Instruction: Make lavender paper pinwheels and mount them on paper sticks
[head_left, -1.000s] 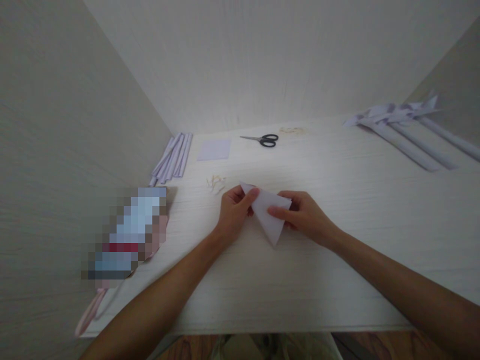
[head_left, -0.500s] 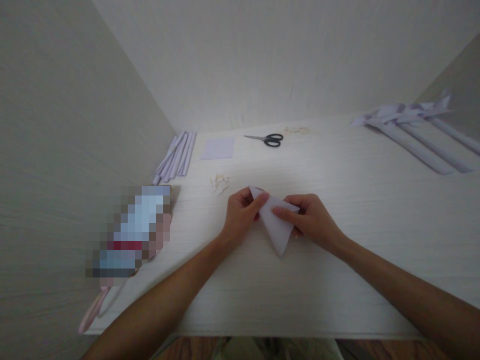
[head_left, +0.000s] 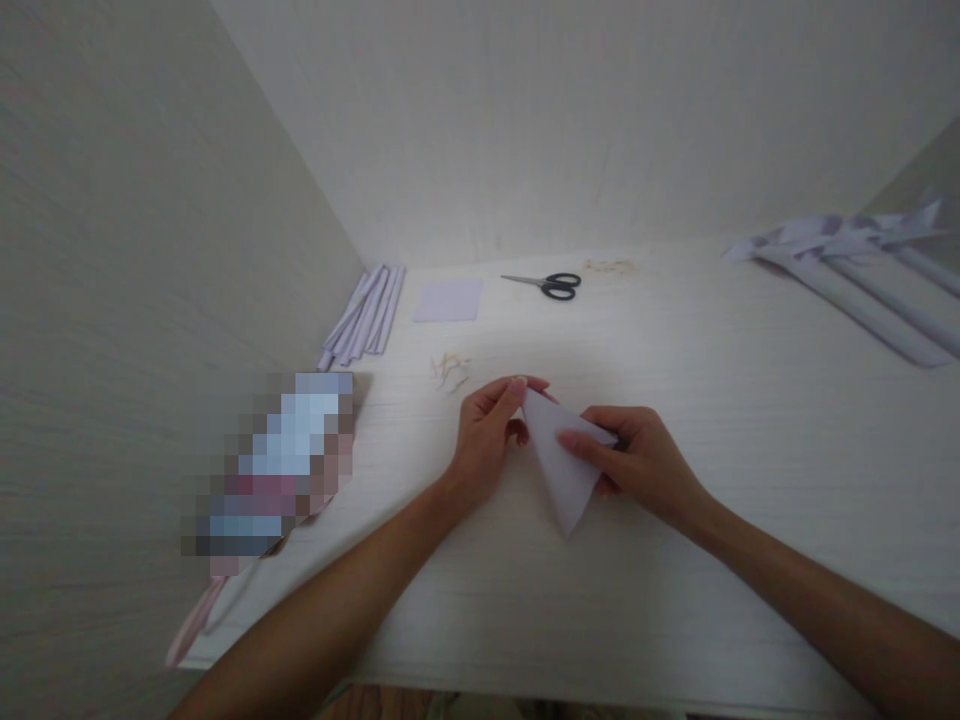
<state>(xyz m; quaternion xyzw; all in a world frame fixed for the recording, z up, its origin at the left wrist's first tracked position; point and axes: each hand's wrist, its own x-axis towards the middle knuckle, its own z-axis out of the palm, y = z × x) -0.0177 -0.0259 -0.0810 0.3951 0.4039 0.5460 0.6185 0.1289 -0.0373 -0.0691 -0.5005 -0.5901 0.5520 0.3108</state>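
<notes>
A white paper folded into a triangle [head_left: 562, 470] is held between my hands above the table, one point facing down toward me. My left hand [head_left: 491, 425] pinches its upper left corner between thumb and fingers. On the right side, my right hand [head_left: 634, 455] grips the paper, thumb lying across its front face and fingers behind it. The fingers behind the paper are partly hidden.
On the white table [head_left: 675, 610] lie black-handled scissors [head_left: 551, 285], a square paper stack [head_left: 448, 300] and small pale scraps [head_left: 448, 370]. Rolled paper tubes [head_left: 367, 315] lean at the left wall. A paper-tube construction [head_left: 847, 260] lies far right. A blurred-out object [head_left: 292, 450] stands left.
My left thumb has slid up to the paper's top left corner. The triangle hangs slightly lower and further right. The whole view has shifted slightly.
</notes>
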